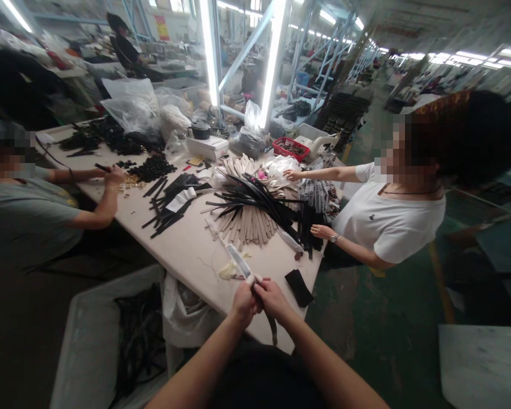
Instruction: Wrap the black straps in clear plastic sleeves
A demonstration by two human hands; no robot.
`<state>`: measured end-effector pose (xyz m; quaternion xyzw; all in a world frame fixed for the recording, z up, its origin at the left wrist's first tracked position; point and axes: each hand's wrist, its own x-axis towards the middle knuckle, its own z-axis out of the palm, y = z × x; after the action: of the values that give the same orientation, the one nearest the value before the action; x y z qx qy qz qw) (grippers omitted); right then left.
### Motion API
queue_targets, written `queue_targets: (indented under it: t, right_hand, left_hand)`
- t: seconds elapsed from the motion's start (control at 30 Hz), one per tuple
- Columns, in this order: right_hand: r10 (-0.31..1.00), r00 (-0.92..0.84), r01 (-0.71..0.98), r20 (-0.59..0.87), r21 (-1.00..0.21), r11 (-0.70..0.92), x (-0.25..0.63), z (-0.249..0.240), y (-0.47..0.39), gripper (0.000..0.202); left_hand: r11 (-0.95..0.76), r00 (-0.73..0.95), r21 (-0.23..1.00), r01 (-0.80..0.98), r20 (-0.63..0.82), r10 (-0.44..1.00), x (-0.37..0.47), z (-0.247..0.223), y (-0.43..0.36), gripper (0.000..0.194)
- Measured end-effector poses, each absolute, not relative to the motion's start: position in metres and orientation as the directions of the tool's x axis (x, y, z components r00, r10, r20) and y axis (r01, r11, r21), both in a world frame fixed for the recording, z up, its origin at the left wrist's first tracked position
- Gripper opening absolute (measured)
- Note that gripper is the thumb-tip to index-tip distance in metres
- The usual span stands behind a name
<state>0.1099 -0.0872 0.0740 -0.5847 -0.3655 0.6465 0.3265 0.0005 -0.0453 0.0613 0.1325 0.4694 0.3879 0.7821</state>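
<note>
My left hand [243,301] and my right hand [275,298] meet over the near edge of the table [187,244]. Both have their fingers closed around a dark narrow strap [273,330], whose free end hangs below them. Something white shows at the fingertips, too small to make out. Just beyond my fingers points a long white piece with a grey panel [238,260]; whether I touch it is unclear. Yellowish scraps [227,270] lie beside it. Farther off, black straps [259,199] are heaped across a fan of beige strips [251,230].
A co-worker in a white shirt [396,210] reaches over the right side; another in grey [38,210] works at the left. A black flat stack [298,288] lies near the right edge. A red basket [290,149] stands behind; a pale bin [93,312] sits below left.
</note>
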Motion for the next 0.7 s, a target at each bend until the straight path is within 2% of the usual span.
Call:
queue_targets:
  t: [0.1,0.17,0.27,0.4,0.5,0.6,0.7]
  right_hand:
    - [0.785,-0.211,-0.032,-0.583,-0.798,-0.602,0.109,0.065,-0.089,0.032]
    - [0.788,-0.161,0.014,-0.594,-0.8,-0.6,0.107,0.061,-0.088,0.03]
    - [0.813,-0.1,0.05,-0.573,-0.819,-0.571,0.103,0.056,-0.086,0.033]
    - [0.781,-0.172,0.034,-0.6,-0.796,-0.605,0.102,0.053,-0.093,0.033]
    - [0.805,-0.129,0.051,-0.579,-0.815,-0.578,0.102,0.051,-0.095,0.034]
    - [0.835,-0.107,0.052,-0.54,-0.842,-0.538,0.101,0.052,-0.092,0.036]
    - [0.841,-0.112,0.022,-0.529,-0.848,-0.53,0.105,0.059,-0.099,0.037]
  left_hand:
    - [0.552,0.193,0.574,-0.605,-0.567,0.801,-0.006,0.056,-0.04,0.015]
    - [0.555,0.182,0.59,-0.586,-0.572,0.8,-0.007,0.051,-0.043,0.014]
    - [0.668,0.251,0.573,-0.475,-0.639,0.727,-0.005,0.044,-0.05,0.022]
    - [0.566,0.197,0.597,-0.569,-0.569,0.798,-0.01,0.038,-0.049,0.02]
    - [0.566,0.182,0.61,-0.555,-0.575,0.798,-0.008,0.035,-0.057,0.021]
    - [0.653,0.258,0.571,-0.498,-0.621,0.74,-0.005,0.034,-0.067,0.026]
    - [0.691,0.347,0.438,-0.576,-0.634,0.691,-0.013,0.041,-0.053,0.026]
